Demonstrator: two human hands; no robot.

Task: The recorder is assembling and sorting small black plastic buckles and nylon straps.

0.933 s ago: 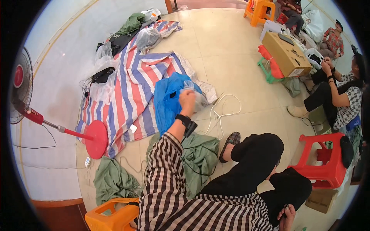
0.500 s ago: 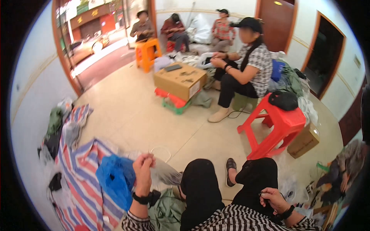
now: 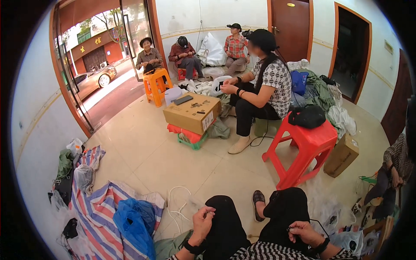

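**One in hand!**

Right of the blue bag (image 3: 135, 220), our left hand (image 3: 202, 224) curls, its grip we can't tell. Farther right of that bag, our right hand (image 3: 305, 233) pinches a small dark piece (image 3: 289, 229): hold made, what's left we can't judge.

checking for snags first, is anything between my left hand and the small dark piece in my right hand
Nothing loose shows between your left hand and the small dark piece in your right hand; just your black-trousered thighs, whose height relative to the hands is unclear.
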